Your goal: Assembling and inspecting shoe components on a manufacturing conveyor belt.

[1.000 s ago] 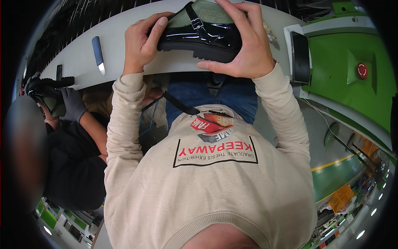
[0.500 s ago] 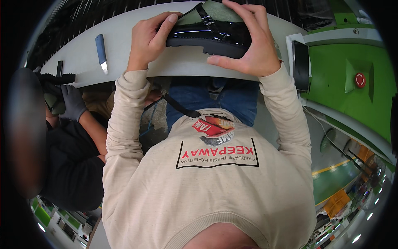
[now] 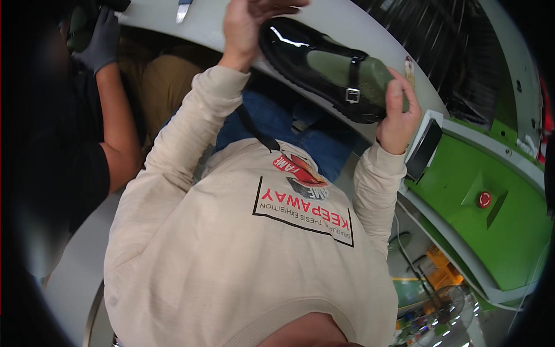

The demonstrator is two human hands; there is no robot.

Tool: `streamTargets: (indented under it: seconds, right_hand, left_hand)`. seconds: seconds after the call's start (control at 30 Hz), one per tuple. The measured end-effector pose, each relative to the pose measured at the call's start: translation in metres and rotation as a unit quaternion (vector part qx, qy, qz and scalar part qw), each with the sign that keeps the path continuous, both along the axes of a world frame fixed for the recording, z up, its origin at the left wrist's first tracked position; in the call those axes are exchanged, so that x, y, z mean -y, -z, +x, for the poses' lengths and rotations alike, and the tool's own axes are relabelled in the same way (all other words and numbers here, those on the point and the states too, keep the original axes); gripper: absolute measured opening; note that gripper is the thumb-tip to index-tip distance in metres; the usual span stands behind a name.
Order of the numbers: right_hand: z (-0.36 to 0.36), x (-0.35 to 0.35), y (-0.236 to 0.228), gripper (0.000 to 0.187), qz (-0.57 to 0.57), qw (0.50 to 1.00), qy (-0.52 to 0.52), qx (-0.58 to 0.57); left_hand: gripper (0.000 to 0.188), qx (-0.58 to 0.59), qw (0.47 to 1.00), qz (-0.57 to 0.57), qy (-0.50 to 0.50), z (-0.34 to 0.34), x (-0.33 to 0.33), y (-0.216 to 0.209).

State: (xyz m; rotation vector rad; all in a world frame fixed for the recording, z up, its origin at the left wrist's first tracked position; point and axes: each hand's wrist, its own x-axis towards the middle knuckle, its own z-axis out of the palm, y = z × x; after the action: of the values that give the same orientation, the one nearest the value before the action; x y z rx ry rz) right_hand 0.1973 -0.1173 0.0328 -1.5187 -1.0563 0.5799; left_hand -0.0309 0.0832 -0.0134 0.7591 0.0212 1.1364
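Note:
A glossy black strap shoe (image 3: 300, 66) with a silver buckle is held up at the table's edge, its top facing me. A green shoe last (image 3: 330, 68) fills it. My right hand (image 3: 400, 113) grips the heel end, thumb against the green last and fingers around the back. By the toe is my left hand (image 3: 245, 26), fingers stretched out over it and partly blurred. Whether that palm touches the toe, I cannot tell.
The white table (image 3: 211, 26) curves across the top, with a blue-handled knife (image 3: 183, 10) at its edge. On my left a co-worker's gloved hand (image 3: 101, 43) holds another green-and-black piece. To my right stand a black rectangular object (image 3: 425, 150) and a green machine with a red button (image 3: 484, 200).
The shoe has turned from side-on to top-up, its heel end now swung to the right and nearer me. My left hand has loosened from the toe. The whole view has rotated.

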Motion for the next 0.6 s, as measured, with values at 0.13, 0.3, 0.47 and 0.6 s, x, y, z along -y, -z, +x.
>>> streamTargets:
  seconds: [0.13,0.3,0.47,0.6]
  right_hand:
    - [0.009,-0.019,-0.005,0.053,-0.007,0.991,-0.003,-0.132]
    - [0.018,-0.031,-0.004,0.055,-0.036,0.981,0.030,-0.189]
    - [0.006,-0.025,-0.006,0.050,-0.005,0.986,0.061,-0.158]
    - [0.010,-0.020,0.003,0.050,0.007,0.986,0.066,-0.153]
  left_hand:
    - [0.087,-0.175,0.974,-0.094,-0.105,0.013,0.012,-0.004]
    - [0.086,-0.204,0.965,-0.092,-0.137,0.024,0.016,-0.006]
    - [0.086,-0.278,0.943,-0.067,-0.168,0.022,0.015,-0.019]
    - [0.086,-0.308,0.934,-0.037,-0.178,0.027,0.008,-0.019]
